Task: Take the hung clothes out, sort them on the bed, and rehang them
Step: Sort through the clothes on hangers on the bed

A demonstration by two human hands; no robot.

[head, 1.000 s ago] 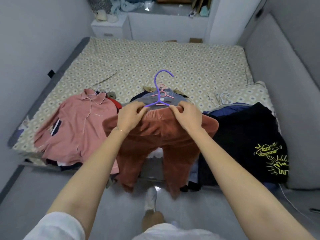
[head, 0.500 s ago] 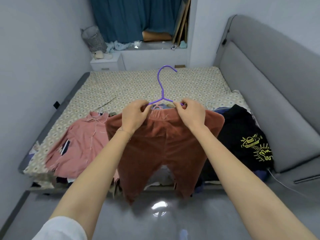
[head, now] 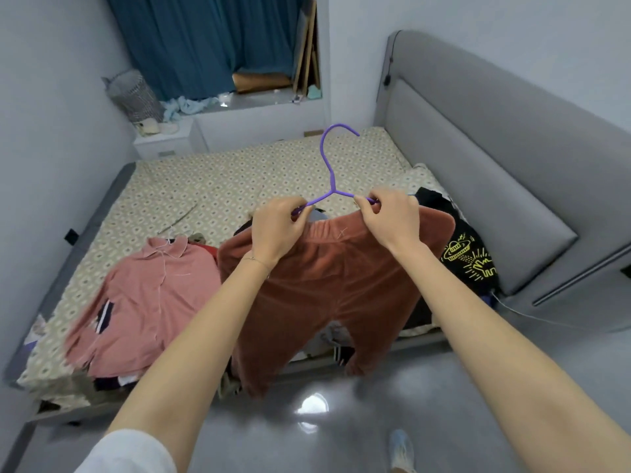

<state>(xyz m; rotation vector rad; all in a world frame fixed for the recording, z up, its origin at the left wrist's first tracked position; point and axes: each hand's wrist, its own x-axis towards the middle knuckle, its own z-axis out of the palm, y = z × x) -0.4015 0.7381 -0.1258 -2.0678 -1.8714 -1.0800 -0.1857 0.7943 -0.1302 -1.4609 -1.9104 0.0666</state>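
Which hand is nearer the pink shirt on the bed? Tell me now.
Left. The left hand holds the purple hanger just right of the pink shirt; the right hand holds the hanger's other end, farther right.

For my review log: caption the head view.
Left hand and right hand grip a purple plastic hanger carrying rust-brown velour trousers by the patterned bed.

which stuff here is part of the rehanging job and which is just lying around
Job: brown trousers, purple hanger, left hand, right hand, pink shirt, black printed top, bed.
Lying about: mesh basket, nightstand, blue curtain.
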